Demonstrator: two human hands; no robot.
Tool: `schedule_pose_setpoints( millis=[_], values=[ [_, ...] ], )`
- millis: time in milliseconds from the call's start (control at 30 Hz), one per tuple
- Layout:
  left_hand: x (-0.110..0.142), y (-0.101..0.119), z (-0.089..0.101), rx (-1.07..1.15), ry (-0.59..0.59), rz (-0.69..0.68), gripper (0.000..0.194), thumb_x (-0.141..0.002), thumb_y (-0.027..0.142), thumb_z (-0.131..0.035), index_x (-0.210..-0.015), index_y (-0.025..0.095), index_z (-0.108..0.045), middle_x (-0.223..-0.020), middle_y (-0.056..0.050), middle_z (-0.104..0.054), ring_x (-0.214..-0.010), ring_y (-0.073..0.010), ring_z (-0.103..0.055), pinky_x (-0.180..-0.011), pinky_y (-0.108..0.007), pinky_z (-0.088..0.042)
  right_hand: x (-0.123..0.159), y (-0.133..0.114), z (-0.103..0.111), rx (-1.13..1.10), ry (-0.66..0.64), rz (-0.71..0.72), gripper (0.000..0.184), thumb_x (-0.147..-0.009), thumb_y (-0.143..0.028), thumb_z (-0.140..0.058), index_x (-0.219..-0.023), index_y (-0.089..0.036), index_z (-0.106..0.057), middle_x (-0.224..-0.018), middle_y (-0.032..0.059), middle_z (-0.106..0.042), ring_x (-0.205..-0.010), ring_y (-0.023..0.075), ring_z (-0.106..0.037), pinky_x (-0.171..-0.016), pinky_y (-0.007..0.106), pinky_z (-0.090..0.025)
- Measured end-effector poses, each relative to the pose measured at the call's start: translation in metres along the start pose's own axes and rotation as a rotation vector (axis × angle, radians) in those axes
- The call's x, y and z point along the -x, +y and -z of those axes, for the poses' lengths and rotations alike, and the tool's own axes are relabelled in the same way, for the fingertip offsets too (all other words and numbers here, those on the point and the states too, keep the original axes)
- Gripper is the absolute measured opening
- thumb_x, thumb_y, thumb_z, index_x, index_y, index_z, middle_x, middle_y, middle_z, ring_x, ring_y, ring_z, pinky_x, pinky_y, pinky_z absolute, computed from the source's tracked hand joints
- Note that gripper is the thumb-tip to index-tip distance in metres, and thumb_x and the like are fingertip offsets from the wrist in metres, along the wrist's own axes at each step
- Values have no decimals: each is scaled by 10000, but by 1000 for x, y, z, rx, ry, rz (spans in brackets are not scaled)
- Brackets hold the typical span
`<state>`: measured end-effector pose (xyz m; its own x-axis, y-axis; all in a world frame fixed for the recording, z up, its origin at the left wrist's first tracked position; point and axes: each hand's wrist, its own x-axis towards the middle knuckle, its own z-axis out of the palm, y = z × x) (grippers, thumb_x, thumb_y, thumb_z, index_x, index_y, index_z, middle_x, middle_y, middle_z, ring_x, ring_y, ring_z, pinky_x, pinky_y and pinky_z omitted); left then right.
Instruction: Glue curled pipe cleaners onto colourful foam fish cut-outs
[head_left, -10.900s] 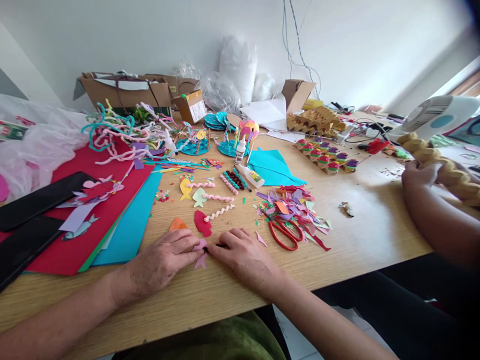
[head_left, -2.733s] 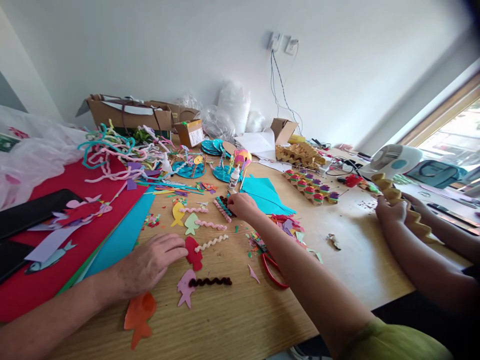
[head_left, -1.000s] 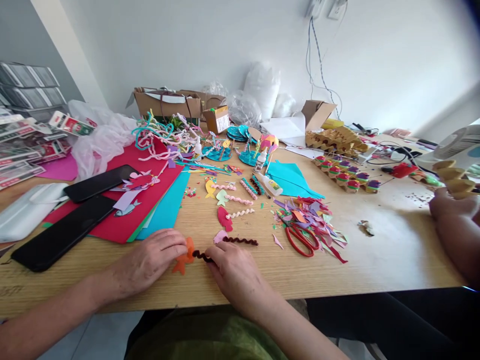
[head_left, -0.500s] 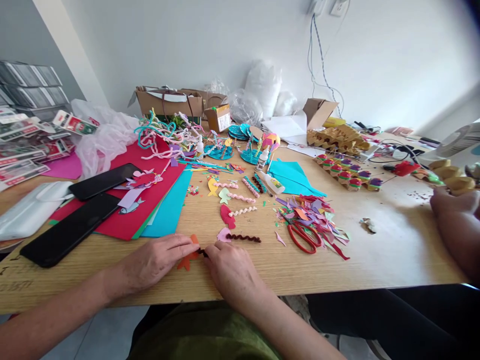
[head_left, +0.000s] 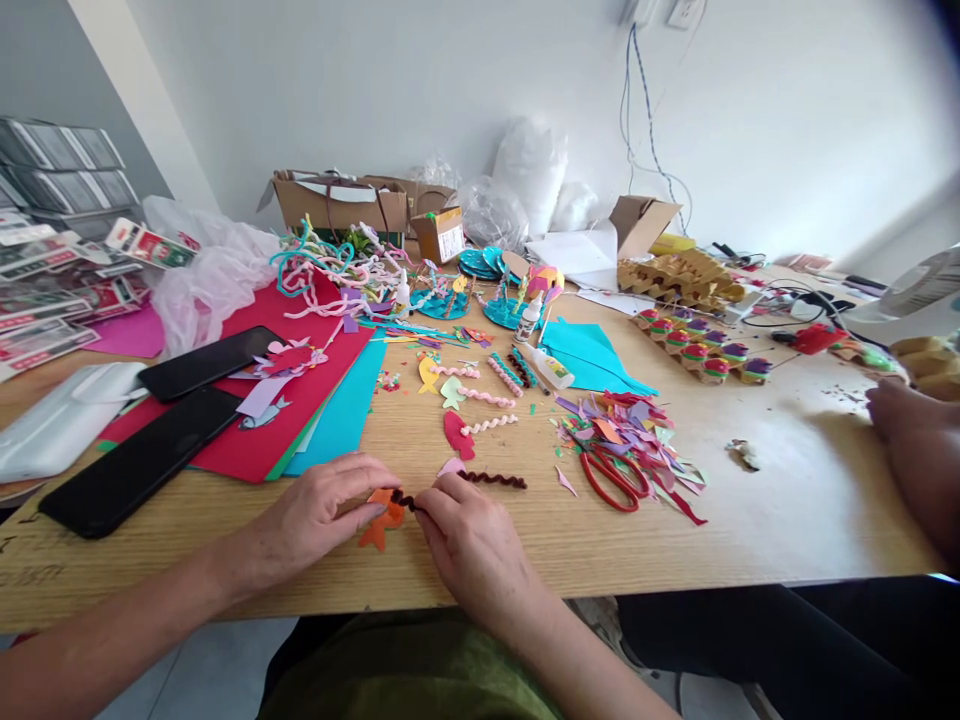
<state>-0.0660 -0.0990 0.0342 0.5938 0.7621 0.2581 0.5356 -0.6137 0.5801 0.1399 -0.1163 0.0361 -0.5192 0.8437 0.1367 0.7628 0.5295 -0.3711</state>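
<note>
Near the front edge of the table, my left hand (head_left: 326, 512) holds an orange paper fish (head_left: 382, 527) between thumb and fingers. A dark brown twisted pipe cleaner (head_left: 405, 499) lies against the top of that fish. Its other end is pinched in my right hand (head_left: 469, 530), which hides part of it. Just beyond my right hand rests a pink paper cutout (head_left: 452, 467), partly covered, with another brown pipe cleaner (head_left: 493, 480) on it. Farther back lie a red paper fish (head_left: 457, 435), a green one (head_left: 451, 392) and a yellow one (head_left: 427, 373), each with a pale twisted pipe cleaner.
Red-handled scissors (head_left: 615, 480) lie by paper scraps (head_left: 637, 430) at right. A glue bottle (head_left: 551, 367) lies mid-table. Phones (head_left: 142, 460) rest on coloured paper (head_left: 330, 420) at left. Another person's arm (head_left: 911, 460) reaches in at far right, near painted egg-carton cups (head_left: 709, 350).
My left fingers have shifted on the orange fish, showing more of it and the pipe cleaner's end. My right hand has moved slightly right and nearer, still pinching the pipe cleaner.
</note>
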Motion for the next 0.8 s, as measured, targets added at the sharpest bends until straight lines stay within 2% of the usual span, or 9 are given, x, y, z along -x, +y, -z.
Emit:
schedule_pose_setpoints(
  millis=[300, 467, 600, 800],
  values=[
    [-13, 11, -4, 33, 43, 24, 165, -859, 147, -451, -848, 191, -609, -844, -1, -637, -813, -124, -604, -729, -199, -467, 3, 1, -3, -96, 125, 11, 163, -866, -156, -481, -762, -175, -606, -805, 42, -603, -778, 162, -537, -681, 253, -386],
    [-12, 12, -7, 66, 5, 50, 151, -841, 145, -457, -844, 194, -600, -842, -2, -631, -805, -131, -595, -727, -219, -461, 0, 0, -4, -167, 125, -36, 47, -821, -149, -564, -829, -167, -607, -805, 40, -642, -757, 161, -569, -657, 247, -386],
    [-12, 12, -9, 55, 14, 53, 150, -833, 140, -454, -837, 189, -596, -840, -8, -628, -801, -132, -592, -715, -223, -454, -1, -1, -6, -198, 127, -24, 76, -833, -142, -557, -830, -164, -629, -789, 43, -651, -752, 157, -581, -656, 239, -387],
    [-15, 11, -13, -13, 6, 58, 137, -753, 82, -453, -733, 179, -547, -733, 11, -583, -686, -117, -559, -624, -204, -425, -1, 0, -10, -185, 132, 2, 104, -813, -104, -557, -786, -164, -637, -759, 37, -636, -727, 148, -565, -641, 234, -375]
  ],
)
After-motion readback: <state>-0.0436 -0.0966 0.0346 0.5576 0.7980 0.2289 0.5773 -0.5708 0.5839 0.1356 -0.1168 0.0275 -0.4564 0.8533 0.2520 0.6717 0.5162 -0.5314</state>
